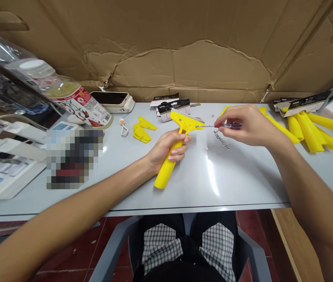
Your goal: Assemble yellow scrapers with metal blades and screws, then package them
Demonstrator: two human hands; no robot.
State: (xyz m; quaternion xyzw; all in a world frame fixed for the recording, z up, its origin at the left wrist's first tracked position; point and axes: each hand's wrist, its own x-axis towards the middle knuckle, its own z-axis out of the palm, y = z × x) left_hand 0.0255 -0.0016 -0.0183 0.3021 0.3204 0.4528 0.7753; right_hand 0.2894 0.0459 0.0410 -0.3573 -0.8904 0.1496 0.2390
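My left hand point(170, 150) is wrapped round the handle of a yellow scraper point(166, 172), whose wide head points away from me. In my right hand point(242, 123) is a screwdriver point(209, 126), pinched by its dark red, clear-looking handle. Its metal shaft runs left, and the tip meets a screw at the right side of the scraper's head. Small silver screws point(220, 139) lie scattered on the table just below my right hand. Several flat yellow plates point(141, 131) rest left of the scraper. Yellow scraper parts point(280, 125) lie partly hidden behind my right hand and forearm.
Yellow scrapers with black-and-white cards point(315, 131) are piled at the right. More packaging cards point(173, 109) lie at the back. A phone-like device point(113, 101), a short cable point(123, 128), a drink bottle point(75, 102) and white boxes point(10, 164) stand left. Cardboard point(184, 39) walls the back.
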